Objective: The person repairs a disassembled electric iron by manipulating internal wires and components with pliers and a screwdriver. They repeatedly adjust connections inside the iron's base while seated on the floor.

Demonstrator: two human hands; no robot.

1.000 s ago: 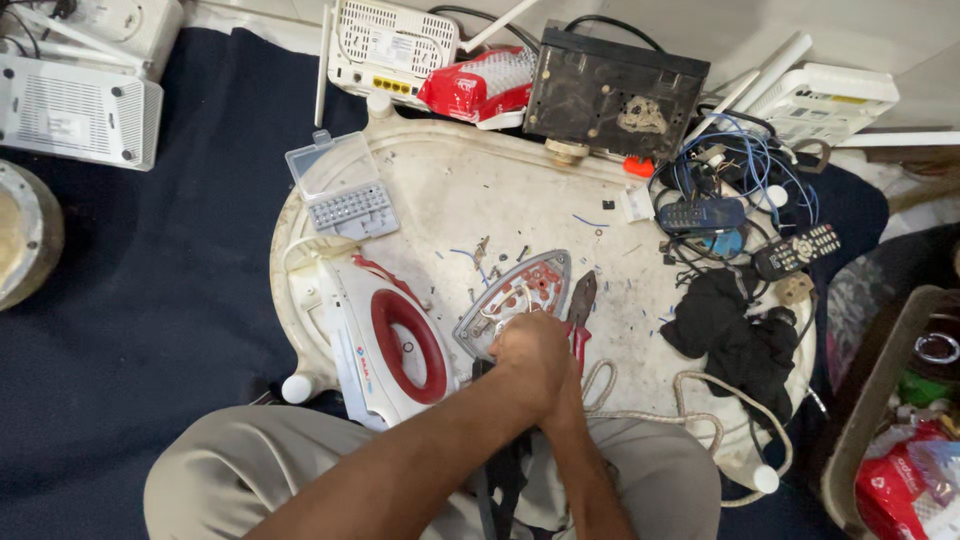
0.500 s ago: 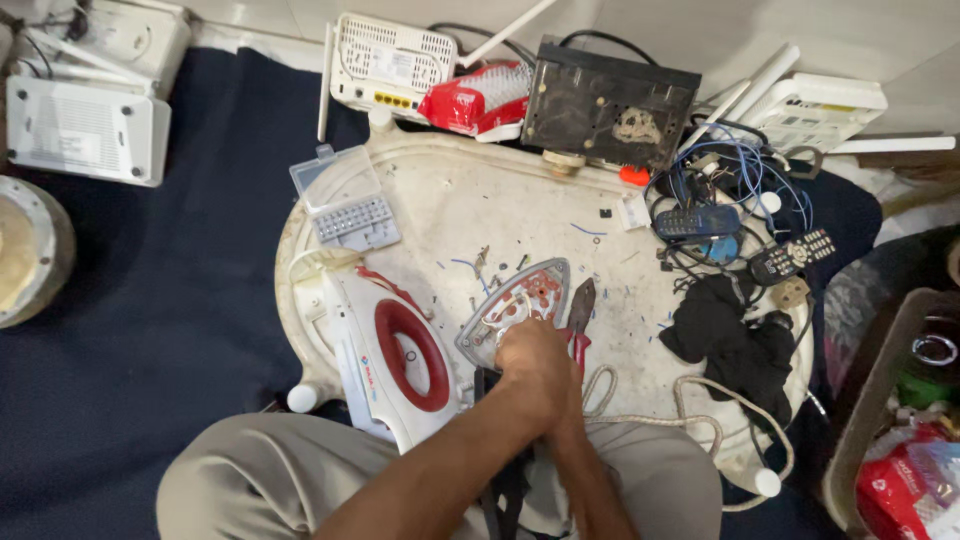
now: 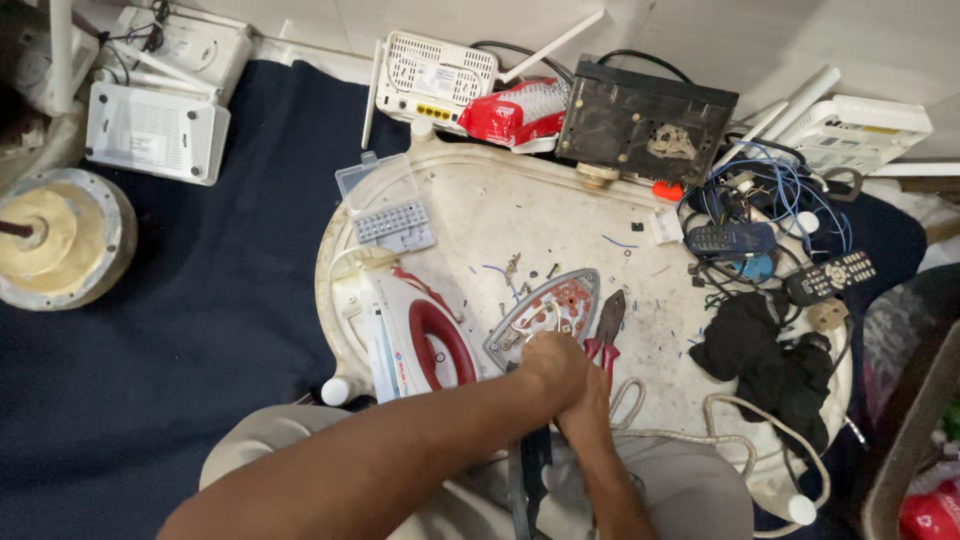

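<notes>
Head view: both hands [image 3: 565,375] crowd the soleplate [image 3: 545,310] beside pliers [image 3: 605,325].

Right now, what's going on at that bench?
A person sits over a white tray-like work surface, both hands together at its near edge. The left hand lies over the right hand, pressed on the back end of a stripped iron soleplate. What they grip is hidden. The iron's white and red housing lies to the left, red-handled pliers to the right, screws scattered around.
</notes>
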